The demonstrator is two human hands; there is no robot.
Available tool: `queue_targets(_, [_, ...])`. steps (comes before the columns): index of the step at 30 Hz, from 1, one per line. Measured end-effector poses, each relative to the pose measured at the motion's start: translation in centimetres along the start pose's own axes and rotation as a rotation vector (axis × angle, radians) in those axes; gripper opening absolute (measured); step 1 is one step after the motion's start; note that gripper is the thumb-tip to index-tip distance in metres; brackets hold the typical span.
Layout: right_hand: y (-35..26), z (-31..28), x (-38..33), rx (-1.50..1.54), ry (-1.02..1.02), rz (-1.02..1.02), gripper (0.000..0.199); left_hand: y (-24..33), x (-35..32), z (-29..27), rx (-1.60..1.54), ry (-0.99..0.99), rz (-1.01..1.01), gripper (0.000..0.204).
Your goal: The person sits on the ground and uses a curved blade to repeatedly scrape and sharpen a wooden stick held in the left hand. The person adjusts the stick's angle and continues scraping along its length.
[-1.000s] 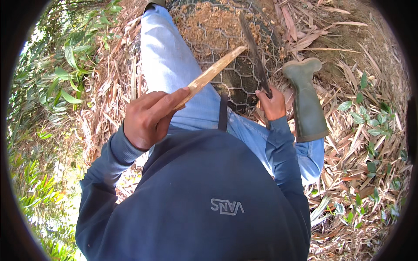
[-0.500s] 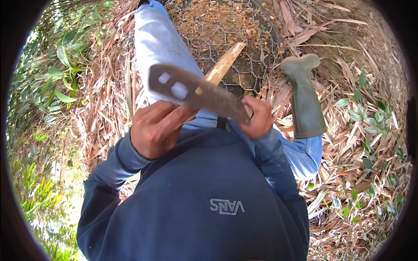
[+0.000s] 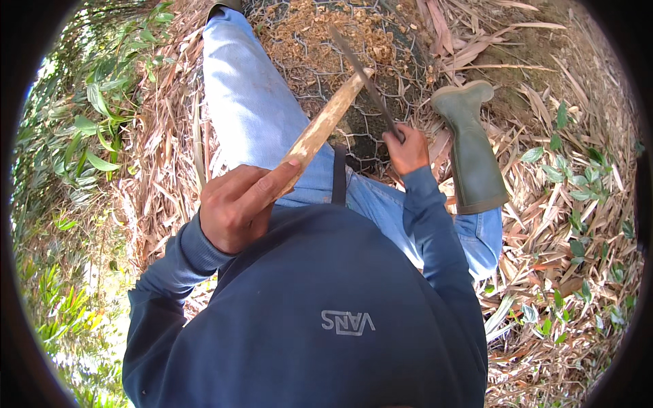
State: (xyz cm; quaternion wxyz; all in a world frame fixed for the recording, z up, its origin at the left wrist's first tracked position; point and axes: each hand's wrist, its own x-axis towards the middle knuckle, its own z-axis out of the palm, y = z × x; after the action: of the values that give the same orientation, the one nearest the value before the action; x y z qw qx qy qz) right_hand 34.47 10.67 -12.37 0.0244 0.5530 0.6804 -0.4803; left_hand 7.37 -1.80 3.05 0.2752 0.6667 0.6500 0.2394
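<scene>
My left hand [image 3: 235,207] is closed round the lower end of a peeled pale wooden stick [image 3: 323,129], the index finger laid along it. The stick slants up and to the right, away from my body. In my right hand [image 3: 410,149] is a dark machete [image 3: 373,90], gripped at its near end and seen almost edge-on. Its blade points away and to the left, and crosses the far end of the stick. Whether blade and wood touch I cannot tell. The machete's handle is mostly hidden in my fist.
Beyond the stick lies wire mesh [image 3: 320,81] over dark ground, with wood chips [image 3: 299,34] scattered on it. My jeans-clad legs [image 3: 252,102] spread either side; a green rubber boot [image 3: 473,153] is on the right. Dry leaves [image 3: 551,245] and green plants [image 3: 98,136] surround me.
The machete has swung from near my left hand out to the stick's far end, turning from flat side to edge-on. My right hand moved away and slightly right; my left stays nearly still.
</scene>
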Motion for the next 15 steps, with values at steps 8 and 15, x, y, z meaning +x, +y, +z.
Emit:
queue_targets(8, [3.6, 1.2, 2.8, -0.031, 0.124, 0.056, 0.027, 0.2, 0.0, 0.2, -0.013, 0.009, -0.007, 0.057])
queue_targets(15, [3.7, 1.7, 2.9, -0.003, 0.074, 0.087, 0.033, 0.3, 0.4, 0.1, -0.012, 0.051, -0.065, 0.045])
